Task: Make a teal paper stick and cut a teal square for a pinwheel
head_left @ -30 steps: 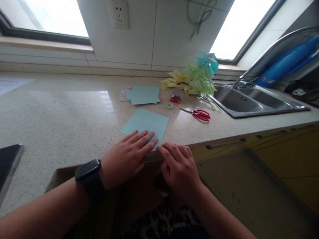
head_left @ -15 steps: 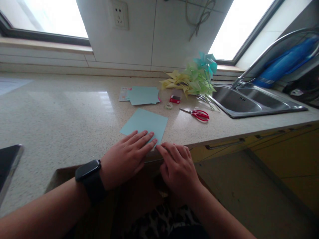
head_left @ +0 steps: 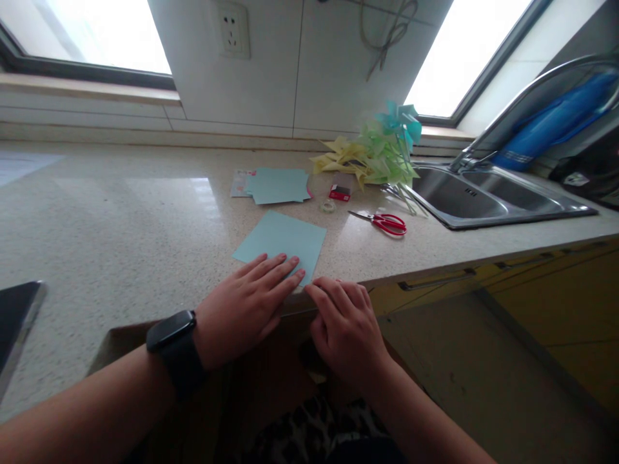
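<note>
Speckled stone forms the tabletop (head_left: pixel 120 219), which runs under bright windows to a steel sink (head_left: pixel 483 196) on the right. Beyond the light-blue paper sheet (head_left: pixel 283 240) lie a paper stack (head_left: pixel 278 185), red scissors (head_left: pixel 387 223) and paper pinwheels (head_left: pixel 377 154), with bare stone on the left. At the near edge, the left hand (head_left: pixel 242 309) presses flat on the sheet's near corner, fingers spread, while the right hand (head_left: pixel 345 325) rests fingertips beside it, holding nothing.
</note>
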Action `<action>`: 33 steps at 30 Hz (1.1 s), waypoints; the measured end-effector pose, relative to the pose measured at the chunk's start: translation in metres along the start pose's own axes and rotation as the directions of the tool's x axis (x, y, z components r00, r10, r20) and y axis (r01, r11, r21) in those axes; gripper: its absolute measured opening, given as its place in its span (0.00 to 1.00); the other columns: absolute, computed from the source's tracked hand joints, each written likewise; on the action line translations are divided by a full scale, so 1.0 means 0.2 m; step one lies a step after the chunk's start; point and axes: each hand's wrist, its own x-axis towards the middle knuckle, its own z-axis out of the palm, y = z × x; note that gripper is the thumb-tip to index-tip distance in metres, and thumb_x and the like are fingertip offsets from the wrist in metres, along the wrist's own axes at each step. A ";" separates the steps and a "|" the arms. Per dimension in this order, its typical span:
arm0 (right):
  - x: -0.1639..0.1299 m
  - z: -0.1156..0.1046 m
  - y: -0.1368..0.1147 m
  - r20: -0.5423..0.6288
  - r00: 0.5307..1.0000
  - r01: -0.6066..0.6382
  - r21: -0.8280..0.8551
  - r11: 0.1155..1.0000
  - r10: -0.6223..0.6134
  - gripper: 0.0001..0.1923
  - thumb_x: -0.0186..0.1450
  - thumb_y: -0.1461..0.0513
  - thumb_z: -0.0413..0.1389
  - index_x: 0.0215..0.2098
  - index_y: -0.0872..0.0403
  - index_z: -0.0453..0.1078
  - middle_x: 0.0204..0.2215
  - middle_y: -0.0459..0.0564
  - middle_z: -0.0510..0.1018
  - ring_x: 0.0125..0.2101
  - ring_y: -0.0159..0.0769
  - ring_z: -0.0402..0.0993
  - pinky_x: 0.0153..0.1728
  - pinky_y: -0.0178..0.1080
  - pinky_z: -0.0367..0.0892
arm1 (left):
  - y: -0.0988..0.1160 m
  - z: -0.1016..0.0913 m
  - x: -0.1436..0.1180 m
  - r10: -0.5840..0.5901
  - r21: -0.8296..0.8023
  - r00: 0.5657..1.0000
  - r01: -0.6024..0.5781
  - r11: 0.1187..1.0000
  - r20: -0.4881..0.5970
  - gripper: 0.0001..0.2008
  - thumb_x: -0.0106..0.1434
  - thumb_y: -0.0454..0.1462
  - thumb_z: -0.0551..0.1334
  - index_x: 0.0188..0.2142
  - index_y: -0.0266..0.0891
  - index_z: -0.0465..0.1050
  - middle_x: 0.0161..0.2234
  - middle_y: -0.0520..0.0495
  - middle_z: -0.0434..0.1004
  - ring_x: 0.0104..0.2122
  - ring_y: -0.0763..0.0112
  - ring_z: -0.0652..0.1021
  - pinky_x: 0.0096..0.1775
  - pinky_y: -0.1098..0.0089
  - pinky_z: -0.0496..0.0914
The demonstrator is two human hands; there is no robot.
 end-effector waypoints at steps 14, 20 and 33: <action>0.00 0.00 0.01 0.008 1.000 -0.004 -0.004 1.000 0.004 0.22 0.64 0.68 0.54 0.57 0.54 0.69 0.52 0.51 0.77 0.48 0.48 0.66 0.52 0.51 0.62 | 0.00 0.00 0.00 0.003 -0.009 1.000 -0.003 1.000 -0.022 0.35 0.63 0.30 0.60 0.68 0.40 0.56 0.70 0.42 0.57 0.69 0.55 0.60 0.68 0.52 0.54; -0.01 0.00 0.01 0.001 1.000 0.002 -0.004 1.000 -0.002 0.23 0.64 0.69 0.53 0.58 0.55 0.70 0.52 0.52 0.77 0.47 0.48 0.66 0.51 0.52 0.63 | 0.00 0.00 0.00 -0.005 -0.005 1.000 0.005 1.000 -0.001 0.34 0.63 0.31 0.60 0.69 0.39 0.56 0.71 0.42 0.56 0.69 0.56 0.59 0.68 0.52 0.53; 0.01 0.01 0.01 0.002 1.000 0.003 -0.039 0.999 -0.003 0.26 0.64 0.68 0.53 0.60 0.55 0.69 0.50 0.53 0.77 0.46 0.48 0.67 0.49 0.51 0.62 | 0.00 0.00 0.00 -0.006 -0.018 1.000 0.006 1.000 -0.013 0.33 0.63 0.31 0.60 0.67 0.38 0.58 0.70 0.43 0.57 0.69 0.56 0.59 0.68 0.52 0.54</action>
